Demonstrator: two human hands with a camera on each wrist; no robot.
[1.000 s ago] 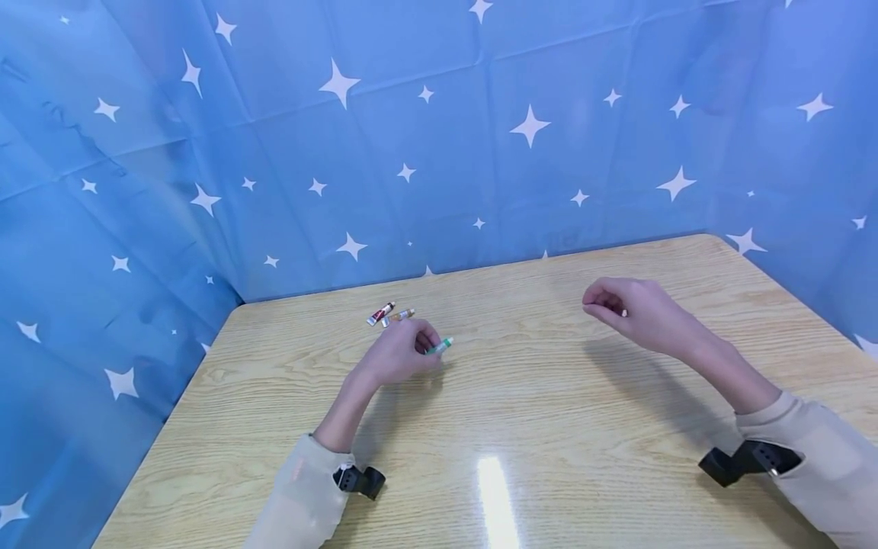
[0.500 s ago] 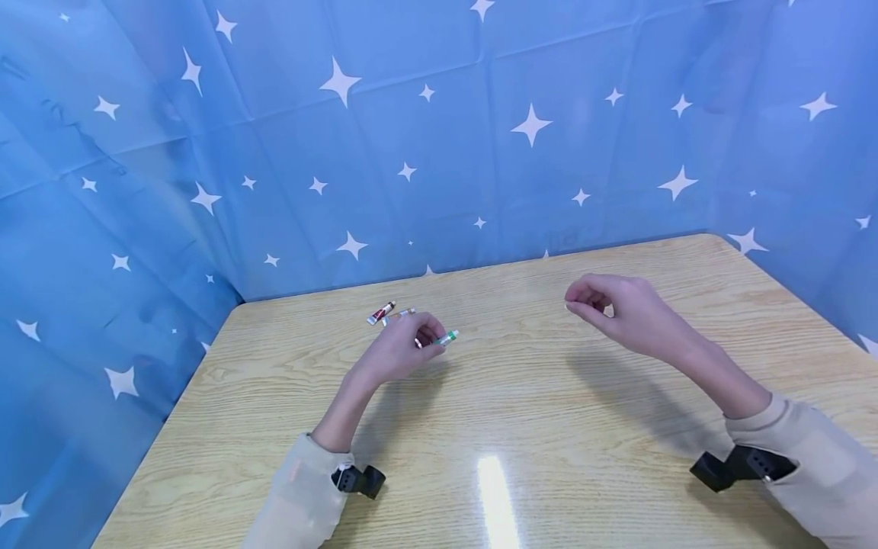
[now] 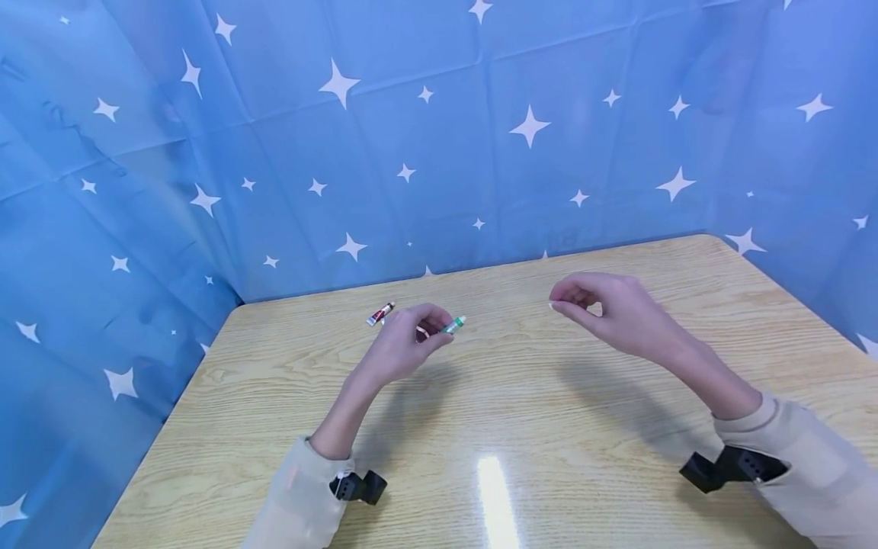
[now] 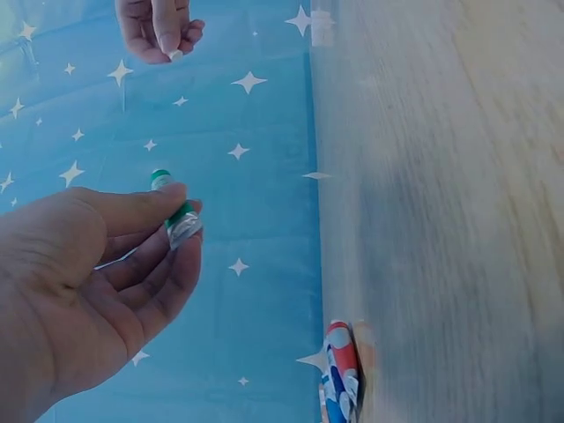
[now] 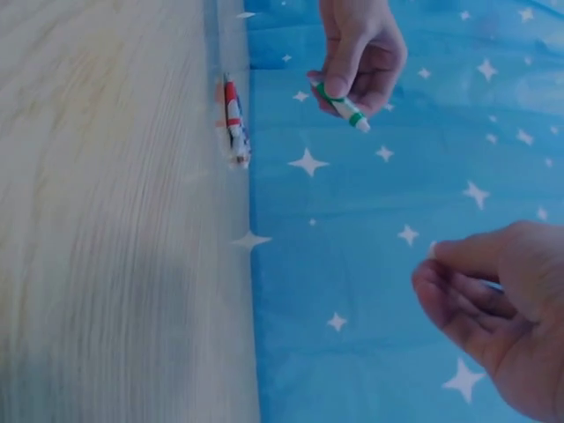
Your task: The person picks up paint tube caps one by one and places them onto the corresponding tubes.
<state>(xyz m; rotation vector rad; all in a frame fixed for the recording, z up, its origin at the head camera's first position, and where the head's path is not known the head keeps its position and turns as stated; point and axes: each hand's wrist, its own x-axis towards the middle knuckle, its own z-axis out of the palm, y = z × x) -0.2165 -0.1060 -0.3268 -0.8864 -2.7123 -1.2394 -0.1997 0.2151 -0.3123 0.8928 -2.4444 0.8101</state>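
Note:
In the head view my left hand (image 3: 405,343) pinches a small green-and-white paint tube (image 3: 453,325) between thumb and fingers, held above the table with its pale nozzle end pointing right. The silvery tail of the tube shows below the fingers in the left wrist view. My right hand (image 3: 610,313) is raised to the right, apart from the tube. Its thumb and index finger meet on a tiny white piece (image 4: 175,55) that looks like a cap, mostly hidden by the fingertips. Behind my left hand lies a red paint tube (image 3: 380,313); an orange one beside it is nearly covered.
A light wood-grain table (image 3: 288,427) spreads beneath both hands. Blue cloth with white stars (image 3: 439,152) hangs along its far and side edges. Each wrist wears a black camera (image 3: 727,467).
My right hand has moved left, toward my left hand. The left hand has lifted slightly and shifted right with the green paint tube, now covering most of the orange tube.

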